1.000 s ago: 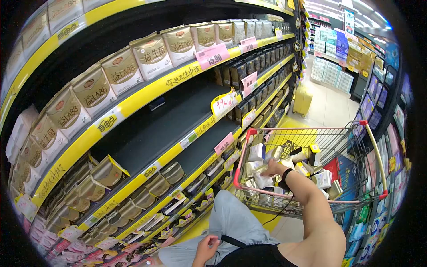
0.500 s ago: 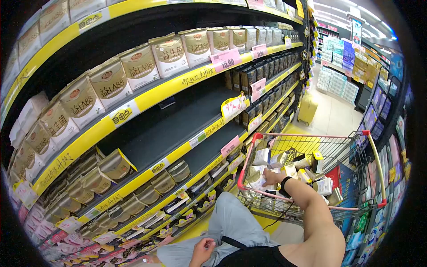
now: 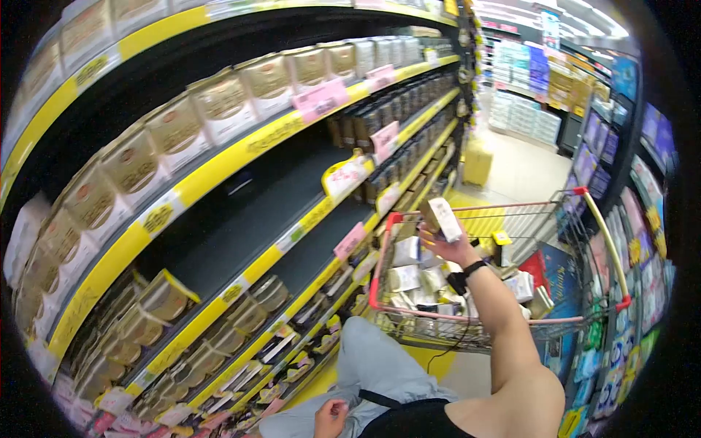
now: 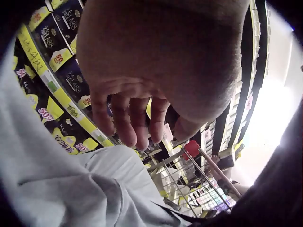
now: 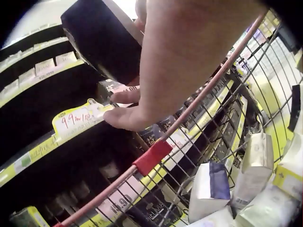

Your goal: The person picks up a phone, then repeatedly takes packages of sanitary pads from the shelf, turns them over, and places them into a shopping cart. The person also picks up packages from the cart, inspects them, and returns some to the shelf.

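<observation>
My right hand [image 3: 458, 250] holds a pack of sanitary pads [image 3: 442, 219], white and gold with a dark end, above the shopping cart [image 3: 504, 319]. In the right wrist view the pack's dark side [image 5: 102, 40] faces the camera, and the forearm hides most of the grip. Below it, several white and gold packs [image 3: 404, 277] lie in the cart; a white pack with a dark blue patch [image 5: 208, 194] is among them. The left hand [image 3: 331, 418] is by my lap with nothing in it, its fingers [image 4: 138, 120] loosely bent in the left wrist view.
Long shelves on the left carry gold and white packs [image 3: 175, 131] along the upper level, with bare dark board [image 3: 255, 193] below. Price cards [image 3: 343, 177] stick out from the shelf edge. A yellow suitcase [image 3: 478, 162] stands in the aisle; more stocked shelves [image 3: 595, 139] line the right.
My right hand has come up out of the packs in the cart with one pack in its grip, moving toward the shelf side. The left hand stays by my lap.
</observation>
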### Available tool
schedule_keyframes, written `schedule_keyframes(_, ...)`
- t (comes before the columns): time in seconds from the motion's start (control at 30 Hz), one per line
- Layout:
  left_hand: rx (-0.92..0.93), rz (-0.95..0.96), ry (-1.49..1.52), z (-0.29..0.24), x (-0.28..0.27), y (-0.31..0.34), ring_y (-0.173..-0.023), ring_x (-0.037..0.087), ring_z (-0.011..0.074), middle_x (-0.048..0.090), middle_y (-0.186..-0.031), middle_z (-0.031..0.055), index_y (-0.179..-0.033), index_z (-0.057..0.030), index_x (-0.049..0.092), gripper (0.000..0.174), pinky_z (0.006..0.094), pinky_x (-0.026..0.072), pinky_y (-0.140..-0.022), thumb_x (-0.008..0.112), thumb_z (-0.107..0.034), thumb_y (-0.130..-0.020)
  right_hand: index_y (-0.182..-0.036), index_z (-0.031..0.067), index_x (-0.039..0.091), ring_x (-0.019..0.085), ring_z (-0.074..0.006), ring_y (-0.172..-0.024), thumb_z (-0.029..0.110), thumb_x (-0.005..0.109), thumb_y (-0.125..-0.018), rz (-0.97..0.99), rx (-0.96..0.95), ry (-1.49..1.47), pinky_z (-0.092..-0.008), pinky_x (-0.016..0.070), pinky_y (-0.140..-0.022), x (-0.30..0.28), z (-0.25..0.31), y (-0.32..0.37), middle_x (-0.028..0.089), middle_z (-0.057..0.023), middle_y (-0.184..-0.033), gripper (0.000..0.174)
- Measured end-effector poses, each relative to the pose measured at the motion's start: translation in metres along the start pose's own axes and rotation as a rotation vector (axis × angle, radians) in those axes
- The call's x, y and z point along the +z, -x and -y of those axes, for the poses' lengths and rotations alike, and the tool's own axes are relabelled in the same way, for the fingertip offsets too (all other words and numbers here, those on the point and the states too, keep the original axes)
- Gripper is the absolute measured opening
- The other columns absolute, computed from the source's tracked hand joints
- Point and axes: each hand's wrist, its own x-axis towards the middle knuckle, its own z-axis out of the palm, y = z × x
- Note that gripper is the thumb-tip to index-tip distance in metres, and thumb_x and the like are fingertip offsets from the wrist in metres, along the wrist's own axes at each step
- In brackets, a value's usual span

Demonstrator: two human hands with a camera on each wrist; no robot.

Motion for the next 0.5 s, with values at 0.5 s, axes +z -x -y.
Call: schedule_keyframes(0.5, 0.037, 0.024, -0.058, -0.019, 0.005, -0.001, -0.074, 0.057, 0.0161, 0.063, -0.084, 0.0076, -0.101, -0.0014, 0.062, 0.018, 0.0295, 0.0477, -0.068, 0.065, -0.017, -0.093, -0.145, 0.007, 0.036, 0.051, -0.0287, -0.109, 0.076, 0.071, -0.063, 0.352, 0.083, -0.245, -0.0318, 0.0568, -0.08, 0.0, -0.012, 0.001, 0.048, -0.0167, -0.13, 0.113)
